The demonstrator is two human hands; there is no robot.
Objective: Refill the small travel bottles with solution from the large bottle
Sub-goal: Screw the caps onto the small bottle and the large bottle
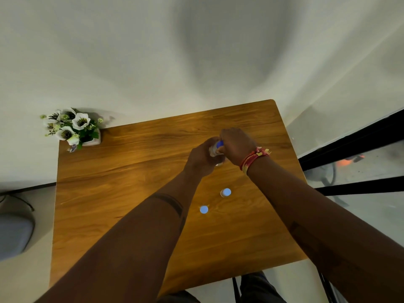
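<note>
The large bottle (213, 151) is white with a blue cap and stands on the wooden table (131, 171) right of its middle. My left hand (202, 158) wraps around its body. My right hand (237, 145) closes over its blue cap (219, 143) from the right. Most of the bottle is hidden by both hands. Two small travel bottles with pale blue caps stand upright nearer to me: one (225, 192) below the hands, the other (204, 209) a little left and closer. Neither hand touches them.
A pot of white artificial flowers (73, 127) sits at the table's far left corner against the wall. The table's right edge runs beside a black-framed glass partition (349, 149). A grey object (15, 235) lies on the floor to the left.
</note>
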